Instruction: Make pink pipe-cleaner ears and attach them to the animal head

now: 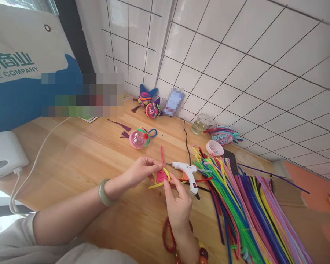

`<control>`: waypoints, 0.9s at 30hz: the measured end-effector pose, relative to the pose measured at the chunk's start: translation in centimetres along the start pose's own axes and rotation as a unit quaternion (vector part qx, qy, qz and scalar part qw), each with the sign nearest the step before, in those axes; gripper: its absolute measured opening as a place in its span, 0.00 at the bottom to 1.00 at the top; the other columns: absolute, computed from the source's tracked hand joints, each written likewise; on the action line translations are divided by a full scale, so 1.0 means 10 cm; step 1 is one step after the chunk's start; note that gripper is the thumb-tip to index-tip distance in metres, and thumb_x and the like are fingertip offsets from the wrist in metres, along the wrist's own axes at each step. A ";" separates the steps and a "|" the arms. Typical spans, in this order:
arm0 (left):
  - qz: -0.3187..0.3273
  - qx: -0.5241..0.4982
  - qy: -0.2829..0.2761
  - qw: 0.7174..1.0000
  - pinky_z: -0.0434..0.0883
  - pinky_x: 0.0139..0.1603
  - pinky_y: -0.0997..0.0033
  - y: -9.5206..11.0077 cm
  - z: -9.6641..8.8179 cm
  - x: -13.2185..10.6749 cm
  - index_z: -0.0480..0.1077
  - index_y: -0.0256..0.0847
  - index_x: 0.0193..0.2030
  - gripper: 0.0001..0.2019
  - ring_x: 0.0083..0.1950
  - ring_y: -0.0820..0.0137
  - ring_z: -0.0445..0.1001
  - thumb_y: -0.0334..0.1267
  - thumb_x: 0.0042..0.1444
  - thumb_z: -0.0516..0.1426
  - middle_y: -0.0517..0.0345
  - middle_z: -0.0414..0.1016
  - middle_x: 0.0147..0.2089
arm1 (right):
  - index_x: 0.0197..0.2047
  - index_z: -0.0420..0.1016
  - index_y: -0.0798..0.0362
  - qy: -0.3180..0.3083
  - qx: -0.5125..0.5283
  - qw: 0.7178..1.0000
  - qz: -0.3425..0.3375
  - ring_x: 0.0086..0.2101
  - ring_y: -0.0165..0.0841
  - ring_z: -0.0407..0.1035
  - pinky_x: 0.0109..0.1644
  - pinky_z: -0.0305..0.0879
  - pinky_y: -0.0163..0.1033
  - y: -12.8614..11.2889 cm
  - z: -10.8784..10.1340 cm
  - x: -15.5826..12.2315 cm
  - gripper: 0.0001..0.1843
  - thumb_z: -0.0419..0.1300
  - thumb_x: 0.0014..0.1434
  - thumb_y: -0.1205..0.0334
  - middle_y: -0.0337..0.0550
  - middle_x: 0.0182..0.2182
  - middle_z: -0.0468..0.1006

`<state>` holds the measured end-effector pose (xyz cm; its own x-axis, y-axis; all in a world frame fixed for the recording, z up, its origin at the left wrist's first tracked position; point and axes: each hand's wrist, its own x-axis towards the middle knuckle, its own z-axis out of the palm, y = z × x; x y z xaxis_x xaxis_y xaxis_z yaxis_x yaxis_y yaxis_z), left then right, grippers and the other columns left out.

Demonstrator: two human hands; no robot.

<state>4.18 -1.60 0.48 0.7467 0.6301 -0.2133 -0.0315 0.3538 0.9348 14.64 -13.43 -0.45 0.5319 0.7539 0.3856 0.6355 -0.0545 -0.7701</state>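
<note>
Pink-and-yellow woven pipe-cleaner piece [161, 176], a small flat bundle of fuzzy wire stems, sits just above the wooden table [79, 157] near its middle, held between both hands. The left hand [141, 170] pinches its left edge with thumb and fingers closed on it; the right hand [177, 205] comes up from below and grips the lower right corner, fingertips closed on a yellow stem. One pink stem [162, 154] sticks up from the piece.

It looks very light, soft on the surface yet springy inside, so it should bend wherever it is pressed and keep that bend; loose ends could slip out of the weave. Holding it by the wrapped pink middle, not the free yellow tips, seems the firmest grip.

Just right of the hands lies a white hot-glue gun [187, 171] with its black cord running toward the far edge. A large fan of multicoloured pipe cleaners [247, 216] covers the right side of the table. Farther back lie a pink transparent ball ornament [139, 138] and two striped fuzzy fish figures [148, 104] by the tiled wall.
</note>
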 end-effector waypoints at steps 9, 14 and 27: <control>-0.003 -0.062 0.005 0.998 0.69 0.26 0.76 0.00 0.03 0.00 0.72 0.33 0.27 0.13 0.26 0.74 0.71 0.44 0.46 0.58 0.56 0.74 0.25 | 0.38 0.75 0.58 0.007 0.022 0.999 -0.049 0.28 0.33 0.71 0.34 0.68 0.38 0.01 -0.02 0.04 0.09 0.57 0.53 0.68 0.46 0.29 0.77; -0.014 -0.076 0.016 0.997 0.69 0.28 0.76 0.01 0.05 0.00 0.72 0.33 0.26 0.13 0.27 0.74 0.71 0.43 0.45 0.59 0.56 0.74 0.25 | 0.35 0.76 0.57 0.021 0.033 0.998 -0.045 0.27 0.32 0.71 0.33 0.69 0.38 -0.01 -0.02 0.05 0.08 0.57 0.52 0.68 0.45 0.28 0.78; -0.011 -0.087 0.032 0.996 0.69 0.28 0.77 0.00 0.07 -0.02 0.72 0.33 0.25 0.12 0.26 0.74 0.71 0.43 0.45 0.59 0.56 0.74 0.25 | 0.33 0.75 0.56 0.012 0.025 1.000 0.010 0.27 0.34 0.72 0.33 0.69 0.38 0.03 -0.01 0.06 0.08 0.56 0.53 0.64 0.46 0.28 0.78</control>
<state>4.56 -2.22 0.68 0.7051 0.6613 -0.2559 -0.1337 0.4784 0.8679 15.21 -13.09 -0.42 0.5581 0.7365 0.3822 0.5964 -0.0358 -0.8019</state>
